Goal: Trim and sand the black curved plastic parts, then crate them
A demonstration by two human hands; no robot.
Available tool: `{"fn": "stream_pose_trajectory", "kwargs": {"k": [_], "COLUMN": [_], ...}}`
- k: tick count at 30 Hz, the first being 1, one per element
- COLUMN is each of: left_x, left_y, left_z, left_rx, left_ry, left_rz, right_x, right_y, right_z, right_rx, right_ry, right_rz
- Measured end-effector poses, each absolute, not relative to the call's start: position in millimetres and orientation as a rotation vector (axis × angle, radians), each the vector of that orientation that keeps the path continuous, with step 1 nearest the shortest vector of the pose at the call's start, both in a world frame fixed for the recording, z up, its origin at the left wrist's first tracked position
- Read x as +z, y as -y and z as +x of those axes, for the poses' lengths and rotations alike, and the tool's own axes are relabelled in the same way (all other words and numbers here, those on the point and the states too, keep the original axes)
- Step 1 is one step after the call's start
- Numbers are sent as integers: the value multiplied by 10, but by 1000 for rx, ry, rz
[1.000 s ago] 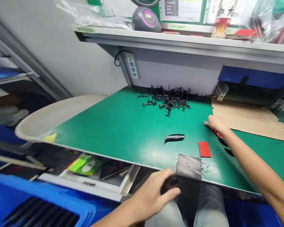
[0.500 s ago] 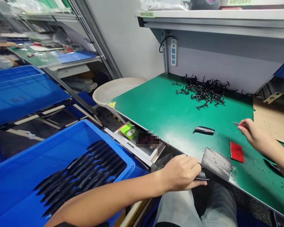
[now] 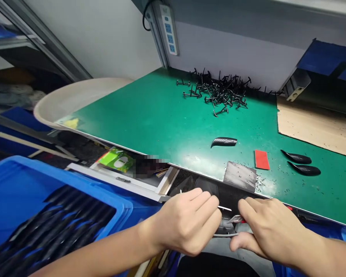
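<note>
Both my hands are below the front edge of the green mat (image 3: pixel 161 119), over my lap. My left hand (image 3: pixel 187 225) is closed round a thin black curved part (image 3: pixel 225 209), of which only a narrow edge shows. My right hand (image 3: pixel 266 227) is closed on a small red-handled blade (image 3: pixel 237 219) whose tip points at that part. The hands almost touch. On the mat lie a black ribbed curved part (image 3: pixel 223 142), a red strip (image 3: pixel 261 159), a grey pad (image 3: pixel 240 176) at the edge and two more black curved parts (image 3: pixel 301 163).
A pile of black plastic sprues (image 3: pixel 219 92) lies at the back of the mat, with cardboard (image 3: pixel 314 127) to its right. A blue bin (image 3: pixel 23 192) of black parts stands at lower left, a beige basin (image 3: pixel 75 98) at the mat's left end. A power strip (image 3: pixel 168 29) hangs on the wall.
My right hand has left the mat with the red-handled blade and come down to meet my left hand below the table edge. The view has turned back towards the mat.
</note>
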State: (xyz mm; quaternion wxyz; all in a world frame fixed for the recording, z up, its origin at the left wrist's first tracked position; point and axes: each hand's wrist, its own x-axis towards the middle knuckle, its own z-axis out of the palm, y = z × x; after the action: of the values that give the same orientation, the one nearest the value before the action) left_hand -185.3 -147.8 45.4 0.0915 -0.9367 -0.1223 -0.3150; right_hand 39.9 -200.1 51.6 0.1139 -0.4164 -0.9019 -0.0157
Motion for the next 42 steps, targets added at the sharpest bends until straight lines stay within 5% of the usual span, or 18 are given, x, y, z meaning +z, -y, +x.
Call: {"fn": "stream_pose_trajectory", "kwargs": {"k": [22, 29, 42], "left_x": [458, 442, -5], "left_y": [1510, 1528, -377], "left_z": [-1820, -1816, -2898], "left_rx": [-907, -890, -465], "left_ry": [233, 258, 535], "left_rz": [-2667, -2650, -2782], "right_x": [457, 551, 399], "right_y": [2042, 1998, 1653], "right_z": [422, 549, 1311], "right_rx": [126, 449, 702], "right_ry": [2806, 2798, 2196], "right_rz": [-1348, -1474, -1929]}}
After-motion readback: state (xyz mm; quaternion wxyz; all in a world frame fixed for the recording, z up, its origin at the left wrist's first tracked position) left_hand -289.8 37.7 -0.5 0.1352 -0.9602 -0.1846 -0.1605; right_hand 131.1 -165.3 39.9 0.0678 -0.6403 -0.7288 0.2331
